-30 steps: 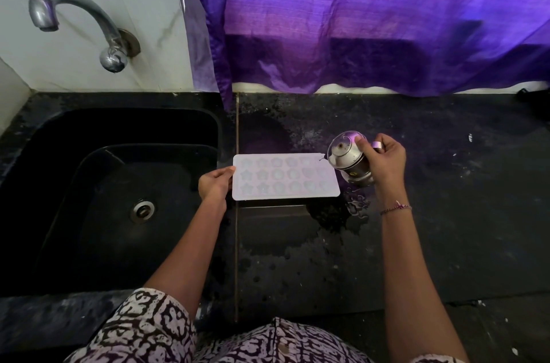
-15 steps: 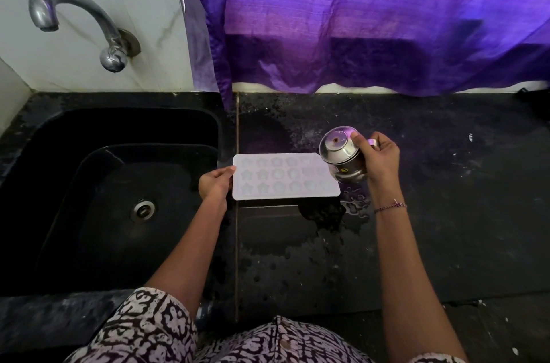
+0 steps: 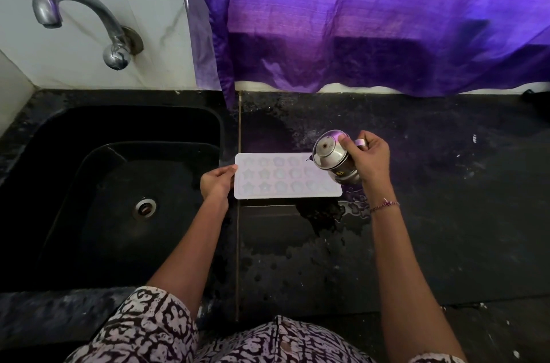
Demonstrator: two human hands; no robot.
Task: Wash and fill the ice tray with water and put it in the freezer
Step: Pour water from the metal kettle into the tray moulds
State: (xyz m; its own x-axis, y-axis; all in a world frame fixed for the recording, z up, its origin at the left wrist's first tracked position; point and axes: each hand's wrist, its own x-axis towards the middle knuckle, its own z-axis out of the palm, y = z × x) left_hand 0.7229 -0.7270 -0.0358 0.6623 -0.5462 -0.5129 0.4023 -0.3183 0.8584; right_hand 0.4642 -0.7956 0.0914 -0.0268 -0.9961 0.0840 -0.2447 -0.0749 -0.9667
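A pale rectangular ice tray (image 3: 279, 176) with star and flower shaped cells lies flat on the black counter, just right of the sink. My left hand (image 3: 217, 182) grips its left short edge. My right hand (image 3: 370, 158) holds a small steel kettle (image 3: 333, 157) by its handle, tilted left with the spout over the tray's far right corner. The kettle covers that corner. Whether water is flowing from the spout is too small to tell.
A black sink (image 3: 119, 184) with a metal drain (image 3: 145, 208) lies at the left under a steel tap (image 3: 86, 20). A purple curtain (image 3: 372, 20) hangs behind the counter. A puddle (image 3: 336, 210) sits on the black counter (image 3: 446, 213) in front of the tray's right end.
My right hand has carried the kettle left and slightly up, from beside the tray's right end to over its far right corner, tilting it more. The tray and left hand stayed put.
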